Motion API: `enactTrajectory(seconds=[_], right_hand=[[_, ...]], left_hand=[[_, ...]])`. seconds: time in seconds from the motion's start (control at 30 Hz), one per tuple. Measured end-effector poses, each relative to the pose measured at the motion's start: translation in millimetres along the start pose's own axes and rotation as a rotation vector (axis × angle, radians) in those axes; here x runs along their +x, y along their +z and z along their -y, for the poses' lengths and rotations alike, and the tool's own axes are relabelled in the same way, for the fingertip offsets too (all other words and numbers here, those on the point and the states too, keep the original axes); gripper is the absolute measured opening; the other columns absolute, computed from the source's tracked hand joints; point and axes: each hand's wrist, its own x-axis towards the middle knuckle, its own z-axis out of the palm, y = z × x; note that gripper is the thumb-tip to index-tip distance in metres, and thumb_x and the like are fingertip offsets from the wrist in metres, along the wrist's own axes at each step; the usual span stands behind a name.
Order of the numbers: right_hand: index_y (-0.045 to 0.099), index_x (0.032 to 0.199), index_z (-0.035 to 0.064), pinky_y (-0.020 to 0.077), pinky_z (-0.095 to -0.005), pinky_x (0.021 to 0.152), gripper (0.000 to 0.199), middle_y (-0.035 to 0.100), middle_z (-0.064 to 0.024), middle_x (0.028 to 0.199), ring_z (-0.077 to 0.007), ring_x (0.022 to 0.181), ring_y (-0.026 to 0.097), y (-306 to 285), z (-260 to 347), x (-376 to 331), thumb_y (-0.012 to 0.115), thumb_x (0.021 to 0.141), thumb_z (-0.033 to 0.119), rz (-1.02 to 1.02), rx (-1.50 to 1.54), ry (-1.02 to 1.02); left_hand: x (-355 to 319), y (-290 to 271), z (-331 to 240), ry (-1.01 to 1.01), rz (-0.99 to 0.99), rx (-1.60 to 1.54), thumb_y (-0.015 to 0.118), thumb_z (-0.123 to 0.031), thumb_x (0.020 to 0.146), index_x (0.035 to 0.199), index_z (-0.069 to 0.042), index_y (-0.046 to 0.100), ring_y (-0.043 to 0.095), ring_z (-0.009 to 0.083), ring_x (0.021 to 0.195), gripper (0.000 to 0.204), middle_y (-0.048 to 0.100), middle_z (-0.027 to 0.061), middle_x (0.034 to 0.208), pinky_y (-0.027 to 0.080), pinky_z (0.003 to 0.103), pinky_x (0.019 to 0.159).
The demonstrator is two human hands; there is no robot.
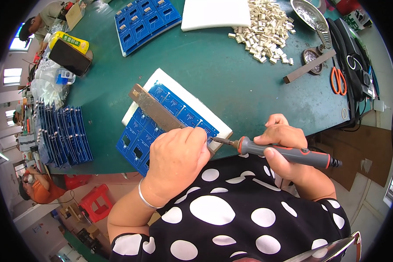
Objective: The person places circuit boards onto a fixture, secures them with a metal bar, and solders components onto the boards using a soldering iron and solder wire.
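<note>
My right hand (287, 136) grips a grey and orange soldering iron (266, 149), its tip pointing left at the near right corner of a blue circuit board panel (172, 105). The tip meets the board close to my left fingertips. Over the board's near edge, my left hand (177, 153) is closed; whatever its fingers hold is hidden. Under the panel lies a white foam pad (212, 115). A brown metal bar (155, 110) lies diagonally across the panel, its near end beside my left knuckles.
Another blue panel with white connectors (146, 24) lies at the back, beside a white foam sheet (214, 15) and a heap of white connectors (266, 32). At right are an iron stand (323, 35), a second bar (310, 65) and orange scissors (337, 81). Blue boards (65, 135) stand stacked at left.
</note>
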Motion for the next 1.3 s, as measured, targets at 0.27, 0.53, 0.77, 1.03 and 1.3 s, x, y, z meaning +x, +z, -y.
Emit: enactTrajectory(seconds=[0.27, 0.53, 0.77, 1.03, 1.3], right_hand=[[0.068, 0.083, 0.0032, 0.0424, -0.0366, 0.073, 0.016, 0.067, -0.007, 0.071, -0.0202, 0.055, 0.054, 3.1, 0.1, 3.0, 0.066, 0.076, 0.018, -0.007, -0.011, -0.009], [0.068, 0.083, 0.0026, 0.0427, -0.037, 0.074, 0.014, 0.066, -0.0067, 0.069, -0.0211, 0.054, 0.054, -9.9, 0.4, 2.7, 0.065, 0.078, 0.016, 0.039, 0.0, -0.025], [0.051, 0.103, 0.007, 0.0341, -0.0216, 0.054, 0.015, 0.047, 0.0009, 0.071, -0.0078, 0.057, 0.042, -49.1, -14.8, -20.2, 0.057, 0.094, 0.017, -0.641, 0.748, 0.245], [0.058, 0.106, 0.001, 0.0583, -0.0301, 0.076, 0.019, 0.063, -0.0128, 0.093, -0.0267, 0.09, 0.064, -77.3, -71.3, 0.0, 0.063, 0.09, 0.009, -0.954, 1.343, 0.301], [0.05, 0.112, -0.0117, 0.0549, -0.04, 0.091, 0.035, 0.061, -0.0232, 0.107, -0.0341, 0.101, 0.062, -101.4, -107.1, 2.0, 0.049, 0.097, 0.02, -0.782, 1.492, 0.255]], left_hand=[[-0.4, -11.8, 6.0, -0.101, -0.051, -0.069, 0.065, -0.003, 0.074, 0.08, -0.007, 0.058, 0.06, 0.027, 0.065, 0.011, 0.06, 0.0084, 0.072, 0.048, 0.036, 0.058], [-40.9, -41.1, 55.2, -0.525, -0.353, -0.259, 0.056, -0.006, 0.094, 0.094, -0.004, 0.054, 0.05, 0.0075, 0.061, 0.003, 0.055, 0.0026, 0.071, 0.041, 0.025, 0.055], [-140.4, -85.3, 140.1, -0.713, -0.773, -0.196, 0.061, -0.011, 0.096, 0.077, -0.013, 0.033, 0.027, 0.0038, 0.066, 0.034, 0.027, -0.0071, 0.074, 0.025, 0.02, 0.055], [-144.8, -70.3, 142.0, -0.699, -0.775, -0.534, 0.045, -0.024, 0.104, 0.085, -0.011, 0.049, 0.031, 0.0014, 0.058, 0.023, 0.038, -0.0055, 0.07, 0.022, 0.018, 0.049], [-157.8, -44.9, 121.3, -0.68, -0.423, -0.633, 0.041, -0.028, 0.105, 0.081, -0.006, 0.054, 0.04, 0.0022, 0.062, 0.034, 0.047, -0.0031, 0.072, 0.028, 0.017, 0.052]])
